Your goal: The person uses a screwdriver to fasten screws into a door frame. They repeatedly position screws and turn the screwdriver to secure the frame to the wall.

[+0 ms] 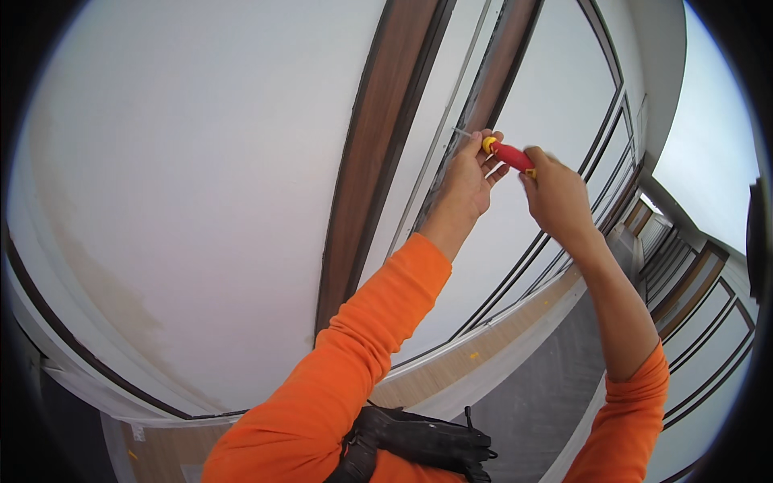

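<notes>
Both hands (515,177) raised, fingers curled, forearms extended.

hands (515,181): 2 | screwdriver (509,155): 1 | orange sleeves (354,362): 2 | brown wall strips (370,161): 2 | black pouch (419,443): 1

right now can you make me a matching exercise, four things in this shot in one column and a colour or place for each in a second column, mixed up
Things:
1. plastic screwdriver handle
2. long shirt sleeves
3. strap harness on the chest
4. wood-grain vertical strip on the white wall

Descriptions:
A. black, at the lower edge
B. brown, left of the hands
C. red with a yellow collar, gripped in the right hand with the left hand at its front end
D. orange

Pairs: 1-C, 2-D, 3-A, 4-B
</notes>
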`<state>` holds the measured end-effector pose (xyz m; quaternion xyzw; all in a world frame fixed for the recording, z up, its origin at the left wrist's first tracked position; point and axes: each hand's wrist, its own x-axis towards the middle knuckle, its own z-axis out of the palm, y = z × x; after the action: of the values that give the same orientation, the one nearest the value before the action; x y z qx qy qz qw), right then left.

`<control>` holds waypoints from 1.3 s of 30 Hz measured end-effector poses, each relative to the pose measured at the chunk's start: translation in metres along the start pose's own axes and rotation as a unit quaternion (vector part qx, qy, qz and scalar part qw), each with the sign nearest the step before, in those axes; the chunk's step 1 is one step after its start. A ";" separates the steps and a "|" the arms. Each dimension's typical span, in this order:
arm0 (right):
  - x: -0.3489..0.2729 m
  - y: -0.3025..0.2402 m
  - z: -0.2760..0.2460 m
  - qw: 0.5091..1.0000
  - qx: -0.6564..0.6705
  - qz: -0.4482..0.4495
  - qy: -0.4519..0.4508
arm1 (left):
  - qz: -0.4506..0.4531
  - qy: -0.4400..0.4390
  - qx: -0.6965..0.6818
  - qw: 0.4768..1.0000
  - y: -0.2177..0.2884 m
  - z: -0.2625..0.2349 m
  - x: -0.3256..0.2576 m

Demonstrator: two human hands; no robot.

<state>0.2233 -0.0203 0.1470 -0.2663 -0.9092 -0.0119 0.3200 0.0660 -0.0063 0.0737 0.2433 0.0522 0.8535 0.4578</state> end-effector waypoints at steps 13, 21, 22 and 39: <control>0.002 -0.010 0.005 0.947 -0.214 -0.195 0.137 | -0.012 0.014 -0.033 0.999 -0.004 -0.003 0.010; -0.024 -0.007 0.035 0.989 -0.018 -0.107 0.101 | 0.002 0.016 0.057 0.998 0.005 -0.007 0.000; -0.026 -0.006 0.036 0.988 0.003 -0.089 0.122 | -0.002 0.015 0.074 0.997 0.005 -0.007 -0.004; -0.017 0.011 0.047 0.981 0.156 0.059 0.098 | -0.016 -0.020 0.145 0.989 0.016 -0.015 0.002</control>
<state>0.2127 -0.0098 0.0979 -0.2636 -0.8470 0.1228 0.4450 0.0463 -0.0121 0.0658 0.3236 0.1702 0.8242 0.4324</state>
